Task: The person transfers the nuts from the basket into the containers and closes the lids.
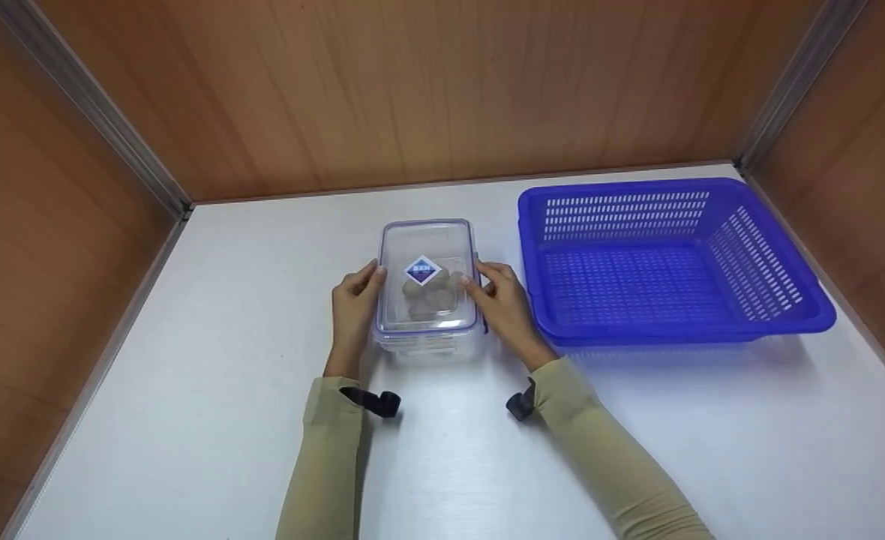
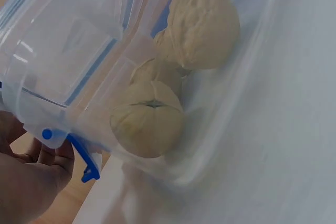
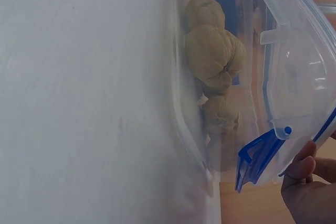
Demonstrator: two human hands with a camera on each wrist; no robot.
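A clear lidded container (image 1: pixel 427 247) with a blue seal and a diamond sticker stands mid-table. Several walnuts (image 1: pixel 429 294) lie inside; they show close up as walnuts (image 2: pixel 147 119) in the left wrist view and walnuts (image 3: pixel 213 54) in the right wrist view. My left hand (image 1: pixel 371 281) holds its left side, thumb on the lid edge. My right hand (image 1: pixel 484 281) holds the right side the same way. A blue side latch (image 2: pixel 85 160) sticks out by my left hand (image 2: pixel 31 182). The opposite blue latch (image 3: pixel 256 162) sticks out by my right hand (image 3: pixel 307 182).
A blue slotted basket (image 1: pixel 757 259), with nothing in it, sits right of the container, a small gap from my right hand. The white table (image 1: pixel 187 390) is walled by wooden panels at the back and both sides.
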